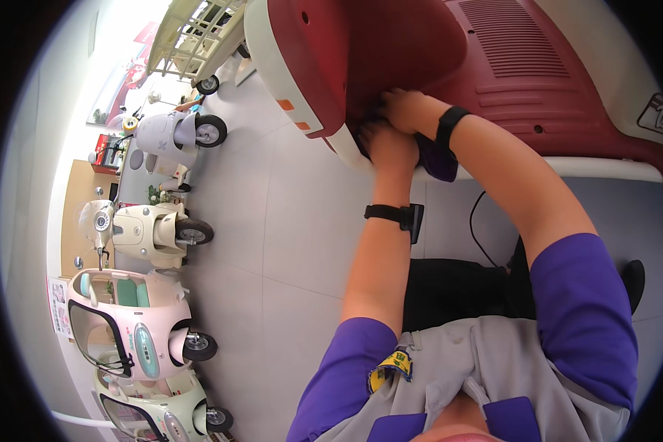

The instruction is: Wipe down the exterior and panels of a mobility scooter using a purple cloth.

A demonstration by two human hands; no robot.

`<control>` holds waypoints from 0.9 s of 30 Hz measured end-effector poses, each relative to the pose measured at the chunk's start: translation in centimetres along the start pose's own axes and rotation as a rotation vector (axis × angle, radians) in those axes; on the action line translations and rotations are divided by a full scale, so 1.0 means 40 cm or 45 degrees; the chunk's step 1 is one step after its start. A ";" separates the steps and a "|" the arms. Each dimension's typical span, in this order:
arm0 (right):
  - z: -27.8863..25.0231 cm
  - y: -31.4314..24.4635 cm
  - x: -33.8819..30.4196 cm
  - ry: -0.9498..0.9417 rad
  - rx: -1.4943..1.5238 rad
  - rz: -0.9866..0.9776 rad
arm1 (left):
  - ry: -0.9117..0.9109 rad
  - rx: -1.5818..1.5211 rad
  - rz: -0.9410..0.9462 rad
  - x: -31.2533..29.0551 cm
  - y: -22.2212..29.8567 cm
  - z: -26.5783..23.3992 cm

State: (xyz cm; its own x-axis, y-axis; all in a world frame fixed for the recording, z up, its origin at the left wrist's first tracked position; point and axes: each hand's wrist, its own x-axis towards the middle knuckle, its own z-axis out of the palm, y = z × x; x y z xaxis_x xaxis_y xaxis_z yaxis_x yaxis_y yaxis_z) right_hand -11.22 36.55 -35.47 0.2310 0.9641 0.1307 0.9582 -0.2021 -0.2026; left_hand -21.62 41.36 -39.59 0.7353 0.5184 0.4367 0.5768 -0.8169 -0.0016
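Observation:
Both of my arms reach up to the red floor panel of a red and cream vehicle, at the inner corner of its front shield. My left hand is low in the dark corner, its fingers bent and partly hidden. Just above and to its right, my right hand presses down with curled fingers. A dark purple cloth hangs over the cream side rail, beside my left hand and beneath my right wrist. Where the cloth runs under the hands is hidden.
Along the left stand several parked vehicles: a lavender scooter, a cream scooter, and a pink cabin vehicle. A cream cargo frame is at the top left. A thin black cable lies on the grey tiled floor.

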 end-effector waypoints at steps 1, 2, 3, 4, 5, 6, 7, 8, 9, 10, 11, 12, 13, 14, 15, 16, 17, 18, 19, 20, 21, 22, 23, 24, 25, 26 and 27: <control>-0.024 -0.026 0.010 -0.069 -0.024 -0.019 | 0.070 0.032 0.054 -0.004 -0.014 0.014; -0.069 -0.035 0.037 -0.391 -0.181 -0.064 | 0.140 0.066 0.110 -0.010 -0.032 0.024; -0.048 -0.038 0.025 -0.408 -0.165 -0.069 | 0.117 0.069 0.105 -0.020 -0.029 0.022; -0.038 -0.031 0.011 -0.219 -0.035 -0.010 | 0.055 -0.112 -0.028 -0.012 -0.015 0.004; -0.031 -0.028 -0.002 -0.026 0.094 0.051 | -0.004 -0.289 -0.160 -0.010 -0.005 -0.021; -0.036 -0.032 -0.009 -0.018 0.101 0.071 | -0.011 -0.289 -0.137 -0.010 -0.004 -0.036; -0.042 -0.045 -0.011 -0.022 0.065 0.068 | 0.024 -0.102 -0.003 -0.011 -0.003 -0.054; -0.048 -0.056 -0.019 -0.025 0.030 0.066 | 0.063 0.084 0.133 -0.015 0.003 -0.072; -0.034 -0.048 -0.027 -0.002 0.027 0.113 | 0.073 0.070 0.183 -0.016 0.024 -0.085; 0.000 -0.037 -0.026 0.044 0.023 0.186 | 0.084 0.019 0.164 -0.022 0.044 -0.087; 0.014 -0.031 -0.029 0.094 0.017 0.245 | 0.101 -0.025 0.134 -0.020 0.051 -0.088; 0.011 -0.059 -0.041 0.200 0.140 0.237 | -0.003 0.211 0.282 -0.019 0.004 -0.082; 0.021 -0.071 -0.067 0.203 0.147 0.232 | -0.004 0.220 0.281 -0.033 0.001 -0.088; 0.034 -0.077 -0.094 0.319 0.199 0.232 | 0.012 0.192 0.338 -0.053 -0.002 -0.092; 0.039 -0.078 -0.124 0.438 0.245 0.233 | 0.034 0.161 0.397 -0.067 0.004 -0.099; 0.048 -0.083 -0.151 0.551 0.222 0.214 | 0.034 0.165 0.393 -0.084 0.005 -0.088; 0.056 -0.087 -0.175 0.549 0.224 0.208 | 0.124 -0.021 0.357 -0.106 0.013 -0.072; 0.052 -0.087 -0.197 0.627 0.205 0.216 | 0.222 -0.207 0.323 -0.117 0.027 -0.059; 0.056 -0.071 -0.220 0.695 0.181 0.240 | 0.220 -0.218 0.326 -0.125 0.064 -0.055; 0.057 -0.046 -0.242 0.732 0.167 0.253 | 0.268 -0.349 0.280 -0.134 0.104 -0.049; 0.050 -0.018 -0.267 0.720 0.161 0.260 | 0.309 -0.479 0.227 -0.143 0.140 -0.058; 0.033 0.009 -0.291 0.658 0.131 0.303 | 0.109 -0.566 0.148 -0.148 0.177 -0.096; 0.015 0.039 -0.319 0.594 0.099 0.346 | 0.102 -0.576 0.138 -0.144 0.201 -0.084; -0.014 0.049 -0.344 0.667 0.116 0.314 | 0.325 -0.567 0.282 -0.136 0.216 -0.078; -0.026 0.077 -0.380 0.727 0.126 0.296 | 0.538 -0.565 0.427 -0.135 0.241 -0.062; -0.020 0.113 -0.413 0.777 0.152 0.325 | 0.438 -0.590 0.443 -0.135 0.278 -0.066; -0.018 0.148 -0.448 0.829 0.174 0.354 | 0.340 -0.617 0.462 -0.131 0.321 -0.080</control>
State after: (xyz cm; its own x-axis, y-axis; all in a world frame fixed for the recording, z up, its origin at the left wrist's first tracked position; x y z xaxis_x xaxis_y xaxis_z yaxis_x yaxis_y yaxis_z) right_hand -9.56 17.97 -38.31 0.5582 0.5732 0.5999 0.8292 -0.3609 -0.4268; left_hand -19.19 27.36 -39.03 0.7032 0.1592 0.6929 0.0377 -0.9816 0.1873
